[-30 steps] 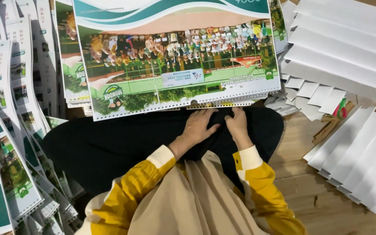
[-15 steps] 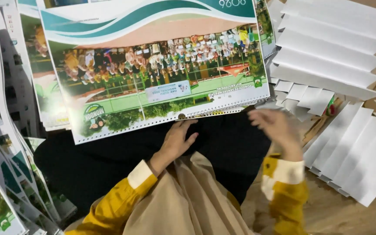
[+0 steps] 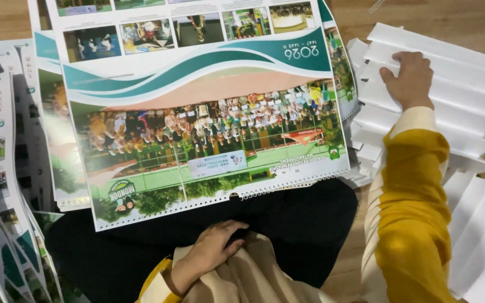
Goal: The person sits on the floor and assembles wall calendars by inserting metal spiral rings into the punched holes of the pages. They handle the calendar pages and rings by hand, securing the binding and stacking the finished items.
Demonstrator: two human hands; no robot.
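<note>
A large printed calendar sheet with a group photograph, green and teal waves and a punched lower edge lies over my knees on black cloth. My right hand, arm in a yellow sleeve, reaches out to the right and rests its fingers on a fanned stack of white paper strips. My left hand lies on my lap against beige fabric, fingers loosely curled, holding nothing that I can see.
More printed calendar sheets are spread in overlapping rows at the left. A second fan of white strips lies at the lower right. Wooden floor shows at the top right.
My right hand has left my lap and swung up and right onto the white strips. The view has tilted up, so more of the calendar sheet shows. My left hand stayed on my lap.
</note>
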